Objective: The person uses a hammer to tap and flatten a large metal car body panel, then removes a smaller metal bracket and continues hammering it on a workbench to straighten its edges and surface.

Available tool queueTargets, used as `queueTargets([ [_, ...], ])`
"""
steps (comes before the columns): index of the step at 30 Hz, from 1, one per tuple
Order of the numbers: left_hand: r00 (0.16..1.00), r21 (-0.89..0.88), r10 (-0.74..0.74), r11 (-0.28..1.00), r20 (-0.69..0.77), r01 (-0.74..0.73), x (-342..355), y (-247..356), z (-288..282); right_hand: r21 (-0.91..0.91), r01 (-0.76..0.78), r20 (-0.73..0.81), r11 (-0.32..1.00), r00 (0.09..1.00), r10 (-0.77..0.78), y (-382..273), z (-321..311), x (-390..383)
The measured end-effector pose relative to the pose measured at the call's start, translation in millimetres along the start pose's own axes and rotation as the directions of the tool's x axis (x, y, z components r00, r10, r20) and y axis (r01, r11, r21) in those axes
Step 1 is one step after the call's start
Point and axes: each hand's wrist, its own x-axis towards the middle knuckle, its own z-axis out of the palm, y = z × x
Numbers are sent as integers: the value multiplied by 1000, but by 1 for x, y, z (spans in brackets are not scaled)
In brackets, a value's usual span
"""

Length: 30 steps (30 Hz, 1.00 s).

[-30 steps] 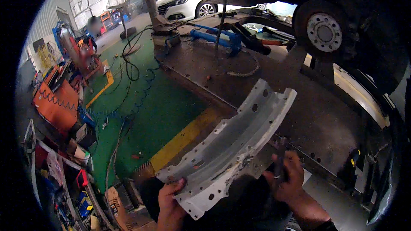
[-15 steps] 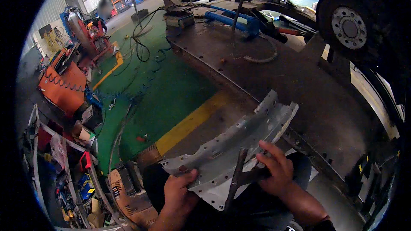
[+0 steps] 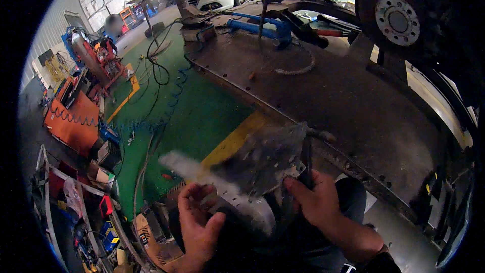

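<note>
A bent sheet-metal panel (image 3: 270, 164) with holes along its edges is tilted over my lap, its near and left parts smeared by motion. My right hand (image 3: 316, 202) is closed round the dark handle of a hammer (image 3: 321, 135), whose head lies past the panel's far right corner. The thumb of that hand presses on the panel's right edge. My left hand (image 3: 199, 222) is open beside the panel's left end, fingers curved and thumb apart. Whether its fingertips touch the metal I cannot tell.
A brown steel platform (image 3: 333, 86) spans the right side, with a blue hydraulic cylinder (image 3: 257, 29) on it. A vehicle wheel (image 3: 397, 20) hangs above. Coiled hose (image 3: 174, 91) lies on the green floor. Lower left, a metal-framed rack (image 3: 83, 192) holds tools.
The panel has turned over and swung in front of me. My left hand has come off its edge and opened. My right hand has turned, swinging the hammer's head away from me.
</note>
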Motion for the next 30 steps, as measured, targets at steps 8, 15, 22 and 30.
queueTargets([
  [8, 797, -174, -374, 847, 475, 502, -1, -45, 23, 358, -311, 94, 880, 950, 298, -5, -7, -17],
  [15, 818, -331, -434, 761, 379, 558, -1, -79, 43, 314, -310, 129, 897, 950, 284, -10, -21, -33],
  [22, 799, -355, -484, 721, 358, 596, 16, -76, 64, 456, -225, 39, 861, 972, 233, 0, -36, -46],
  [30, 768, -47, -478, 836, 426, 546, 54, -76, 70, 402, -79, -194, 912, 966, 169, 66, -102, -79],
])
